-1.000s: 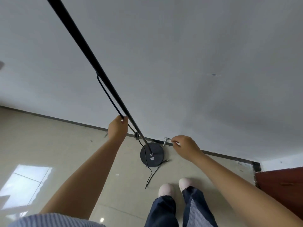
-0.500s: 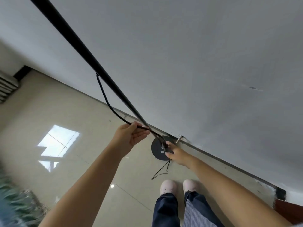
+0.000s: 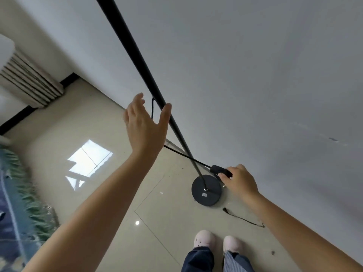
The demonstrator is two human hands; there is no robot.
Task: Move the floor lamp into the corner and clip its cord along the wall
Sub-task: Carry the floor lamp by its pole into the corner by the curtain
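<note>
The lamp (image 3: 206, 190) is seen standing on the floor (image 3: 110, 185) near the wall (image 3: 255, 75), with its pole (image 3: 137, 55) rising up to the left. The left hand (image 3: 146, 125) is spread wide open just beside the pole, only the thumb touching it. The switch (image 3: 219, 169) on the cord (image 3: 184, 155) is pinched by the right hand (image 3: 240, 182), just above the base.

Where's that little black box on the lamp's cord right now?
The black box is low on the right of the head view, pinched in the right hand, just above the lamp's round base, near the foot of the wall.
</note>
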